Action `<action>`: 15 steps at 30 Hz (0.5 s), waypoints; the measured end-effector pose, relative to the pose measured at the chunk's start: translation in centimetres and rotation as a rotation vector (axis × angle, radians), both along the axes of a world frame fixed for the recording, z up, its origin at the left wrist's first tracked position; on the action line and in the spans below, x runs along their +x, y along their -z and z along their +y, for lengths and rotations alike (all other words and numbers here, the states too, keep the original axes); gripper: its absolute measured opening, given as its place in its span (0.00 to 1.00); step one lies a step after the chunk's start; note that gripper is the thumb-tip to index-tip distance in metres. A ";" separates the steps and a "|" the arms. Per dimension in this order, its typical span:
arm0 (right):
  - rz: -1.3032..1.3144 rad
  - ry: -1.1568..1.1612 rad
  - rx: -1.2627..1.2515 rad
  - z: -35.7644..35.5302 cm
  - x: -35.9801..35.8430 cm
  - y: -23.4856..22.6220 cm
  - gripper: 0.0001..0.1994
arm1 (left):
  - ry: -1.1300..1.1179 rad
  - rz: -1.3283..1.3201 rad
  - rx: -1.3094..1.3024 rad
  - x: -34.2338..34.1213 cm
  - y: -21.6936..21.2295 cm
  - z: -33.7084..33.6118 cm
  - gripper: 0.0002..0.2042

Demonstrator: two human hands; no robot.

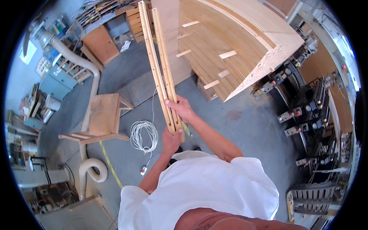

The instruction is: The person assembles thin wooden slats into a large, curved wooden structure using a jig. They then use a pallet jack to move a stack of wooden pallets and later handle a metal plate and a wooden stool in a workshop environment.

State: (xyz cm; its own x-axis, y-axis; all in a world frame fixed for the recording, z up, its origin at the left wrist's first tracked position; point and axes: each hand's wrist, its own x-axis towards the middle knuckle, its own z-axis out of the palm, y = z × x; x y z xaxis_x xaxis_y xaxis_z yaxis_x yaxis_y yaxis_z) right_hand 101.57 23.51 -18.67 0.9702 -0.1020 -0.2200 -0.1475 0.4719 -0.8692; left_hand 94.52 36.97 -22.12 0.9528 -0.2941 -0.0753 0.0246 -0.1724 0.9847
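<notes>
Two long, pale wooden strips with small holes along them stand away from my body, side by side. The left wooden strip (156, 73) and the right wooden strip (165, 63) touch near my hands and spread slightly apart toward their far ends. My left hand (171, 141) is closed round their near ends. Farther up, my right hand (182, 109) grips them from the right side, its thumb lying across the front. The palm sides of both hands are hidden behind the wood.
A big stack of wooden panels (218, 36) with small wood pieces on it rises ahead to the right. Coiled white cable (144, 136) lies on the floor, left of my hands. Farther left are a wooden chair-like frame (103, 115) and a hose (93, 92). Machinery (306, 119) lines the right.
</notes>
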 end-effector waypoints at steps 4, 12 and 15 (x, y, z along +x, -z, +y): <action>-0.127 -0.003 -0.124 -0.1 -0.2 -1.7 0.19 | 0.093 -0.045 -0.082 0.5 -0.4 -0.4 0.19; -0.062 -0.053 -0.321 -2.3 -3.4 -7.3 0.18 | 0.575 0.050 -0.242 4.2 -5.0 0.3 0.29; -0.120 -0.079 -0.381 -3.2 -5.3 -9.5 0.18 | 0.609 0.209 -0.555 10.9 -6.0 0.6 0.36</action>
